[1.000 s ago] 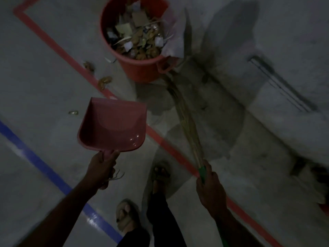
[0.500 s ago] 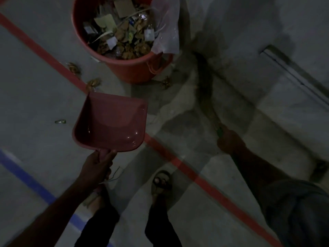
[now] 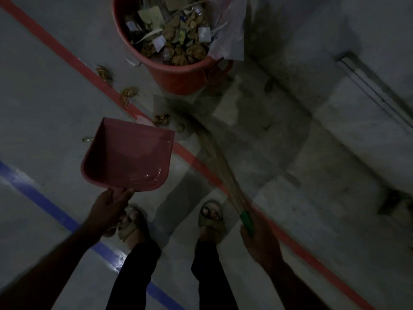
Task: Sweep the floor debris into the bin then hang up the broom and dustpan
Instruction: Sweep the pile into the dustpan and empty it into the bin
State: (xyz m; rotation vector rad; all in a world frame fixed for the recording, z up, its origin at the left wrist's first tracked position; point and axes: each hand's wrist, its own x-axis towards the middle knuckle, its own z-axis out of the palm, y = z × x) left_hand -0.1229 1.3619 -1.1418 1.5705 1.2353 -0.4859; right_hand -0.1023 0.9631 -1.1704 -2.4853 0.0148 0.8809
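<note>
My left hand (image 3: 109, 206) grips the handle of an empty red dustpan (image 3: 127, 155), held above the floor with its mouth pointing away from me. My right hand (image 3: 260, 243) grips the green handle of a straw broom (image 3: 220, 162). The bristles reach forward to the floor below the bin, next to a crumpled scrap (image 3: 162, 119). The red bin (image 3: 181, 74) stands ahead, filled with paper and brown litter, a clear plastic bag (image 3: 228, 39) draped over its right rim. More brown scraps (image 3: 128, 93) lie by the red floor line (image 3: 73, 61).
My two sandalled feet (image 3: 211, 217) stand between the hands. A blue line (image 3: 44, 202) crosses the grey floor at the left. A wall with a pale conduit strip (image 3: 375, 90) rises at the right. A small scrap (image 3: 87, 139) lies left of the dustpan.
My right hand has drawn back toward me with the broom, sweeping its bristles leftward from beside the wall to the floor below the bin. A scrap now lies just above the dustpan.
</note>
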